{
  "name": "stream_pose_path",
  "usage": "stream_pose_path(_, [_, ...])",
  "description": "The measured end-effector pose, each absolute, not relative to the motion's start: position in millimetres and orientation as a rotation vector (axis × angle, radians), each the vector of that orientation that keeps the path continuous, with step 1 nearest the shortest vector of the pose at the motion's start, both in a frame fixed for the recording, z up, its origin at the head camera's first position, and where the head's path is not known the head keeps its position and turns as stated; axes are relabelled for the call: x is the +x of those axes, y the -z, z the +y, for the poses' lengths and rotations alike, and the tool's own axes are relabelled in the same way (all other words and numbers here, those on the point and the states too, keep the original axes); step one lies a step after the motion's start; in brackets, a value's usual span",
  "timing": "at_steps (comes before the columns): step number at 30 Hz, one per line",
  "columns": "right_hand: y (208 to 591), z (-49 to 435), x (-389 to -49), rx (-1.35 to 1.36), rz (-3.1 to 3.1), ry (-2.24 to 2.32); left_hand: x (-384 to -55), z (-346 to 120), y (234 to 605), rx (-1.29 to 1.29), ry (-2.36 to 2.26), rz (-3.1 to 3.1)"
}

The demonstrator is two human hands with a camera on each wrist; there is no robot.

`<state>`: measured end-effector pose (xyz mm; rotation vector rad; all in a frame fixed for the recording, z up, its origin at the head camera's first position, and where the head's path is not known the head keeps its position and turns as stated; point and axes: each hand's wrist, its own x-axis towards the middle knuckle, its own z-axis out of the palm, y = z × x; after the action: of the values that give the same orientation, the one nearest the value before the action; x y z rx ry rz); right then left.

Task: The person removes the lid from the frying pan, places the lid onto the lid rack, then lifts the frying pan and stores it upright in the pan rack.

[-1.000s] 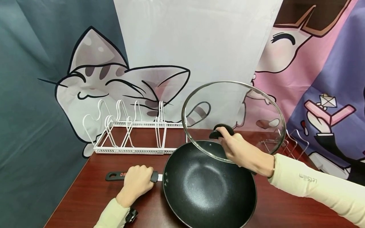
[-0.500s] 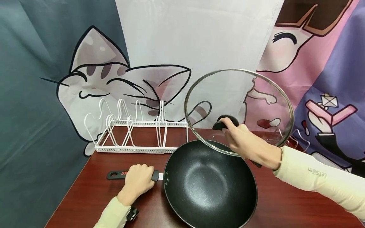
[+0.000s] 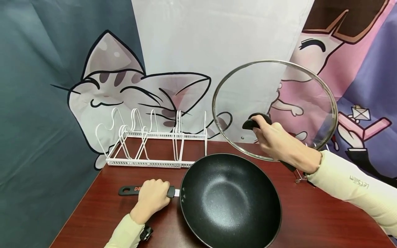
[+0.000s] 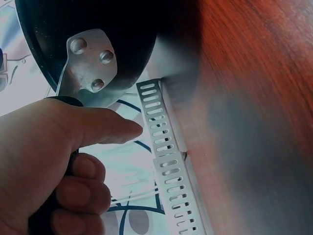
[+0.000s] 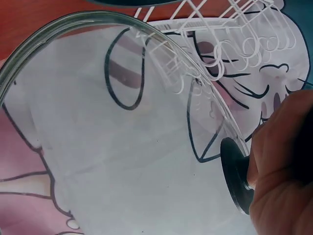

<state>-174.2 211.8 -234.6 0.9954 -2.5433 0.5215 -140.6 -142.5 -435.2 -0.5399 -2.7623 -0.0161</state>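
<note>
A black wok with a long dark handle sits at the front middle of the table. My left hand grips that handle, its fingers curled round it in the left wrist view, where the riveted metal bracket shows beyond the thumb. Up to the right, my right hand holds a round glass lid by its black knob. The lid is tilted nearly upright, in the air beyond the wok and apart from it. In the right wrist view the knob lies against the fingers.
Behind the wok at the left stands a white wire rack with upright dividers. A smaller metal rack is mostly hidden behind the right forearm. A printed cloth backdrop hangs behind the reddish-brown table.
My right hand has raised the glass lid up and to the right, away from above the wok's far rim. The left hand keeps its grip on the wok handle.
</note>
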Motion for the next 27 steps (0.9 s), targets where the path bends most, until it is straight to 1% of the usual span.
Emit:
stream_pose_path(11, [237,216,-183,1.015,-2.406,-0.405,-141,-141,434,-0.536,0.016,-2.766])
stream_pose_path(21, [232,220,-187,0.824,-2.598,-0.415,-140,-142,435,-0.547,0.022,-2.738])
stream_pose_path(27, [233,228,-191,0.705,-2.768,-0.532,-139,-141,436,-0.546,0.022,-2.725])
